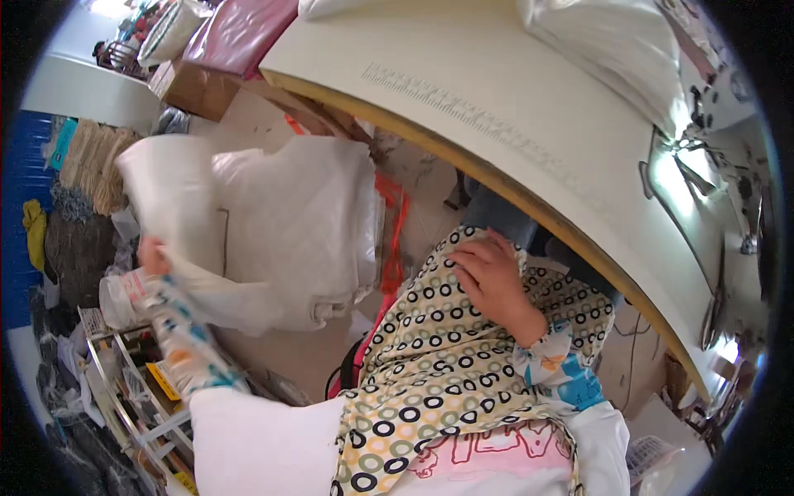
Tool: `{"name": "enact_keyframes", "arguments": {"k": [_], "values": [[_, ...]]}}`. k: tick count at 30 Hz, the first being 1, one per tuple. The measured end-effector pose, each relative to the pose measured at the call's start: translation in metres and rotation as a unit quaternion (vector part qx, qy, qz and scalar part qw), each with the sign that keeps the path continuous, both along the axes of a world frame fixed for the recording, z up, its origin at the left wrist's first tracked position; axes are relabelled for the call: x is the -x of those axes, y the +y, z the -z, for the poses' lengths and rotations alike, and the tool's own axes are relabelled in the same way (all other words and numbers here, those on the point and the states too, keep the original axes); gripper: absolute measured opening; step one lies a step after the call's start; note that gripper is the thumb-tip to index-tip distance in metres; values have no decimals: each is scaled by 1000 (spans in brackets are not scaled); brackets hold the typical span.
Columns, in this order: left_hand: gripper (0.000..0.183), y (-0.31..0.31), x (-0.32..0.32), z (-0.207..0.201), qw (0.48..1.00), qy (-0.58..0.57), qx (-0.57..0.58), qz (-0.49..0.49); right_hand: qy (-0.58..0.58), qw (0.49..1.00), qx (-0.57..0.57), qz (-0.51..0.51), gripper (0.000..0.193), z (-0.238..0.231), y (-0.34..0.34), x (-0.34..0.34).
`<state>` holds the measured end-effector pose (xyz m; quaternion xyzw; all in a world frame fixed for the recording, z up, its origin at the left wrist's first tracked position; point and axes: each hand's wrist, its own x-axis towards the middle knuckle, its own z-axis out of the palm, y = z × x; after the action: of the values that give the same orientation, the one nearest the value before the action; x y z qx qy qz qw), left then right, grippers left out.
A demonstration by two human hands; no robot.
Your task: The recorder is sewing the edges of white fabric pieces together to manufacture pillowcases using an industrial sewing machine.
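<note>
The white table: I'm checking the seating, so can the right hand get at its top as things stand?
Probably yes: the right hand rests on the patterned apron, holding nothing that shows, and the white table is close ahead; the hand would likely just need to lift over its edge.

Probably fabric (172, 186), left of the table (463, 91)

And here we are in a workshop, sewing or textile by the look of it! There's the long pale table (488, 103) with its ruler scale (447, 97), white sheets (302, 215) heaped beside it, tan hanks (91, 161) bundled at left, a loaded rack (124, 368), a carton (194, 89), a patterned apron (413, 339)!
</note>
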<state>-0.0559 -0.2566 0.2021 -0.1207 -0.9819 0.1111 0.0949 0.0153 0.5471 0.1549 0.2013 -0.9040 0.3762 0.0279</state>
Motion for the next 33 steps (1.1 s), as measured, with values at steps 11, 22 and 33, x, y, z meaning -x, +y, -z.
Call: {"name": "enact_keyframes", "arguments": {"k": [11, 22, 33], "values": [[51, 623, -4, -236, 882, -287, -112, 356, -200, 668, 713, -74, 54, -121, 10, -40], [64, 824, 16, -84, 878, -37, -135, 458, -227, 969, 99, 8, 26, -70, 49, -82], [65, 816, -4, -90, 874, -14, -140, 464, -5, 881, 271, 389, 29, -131, 206, 66]]}}
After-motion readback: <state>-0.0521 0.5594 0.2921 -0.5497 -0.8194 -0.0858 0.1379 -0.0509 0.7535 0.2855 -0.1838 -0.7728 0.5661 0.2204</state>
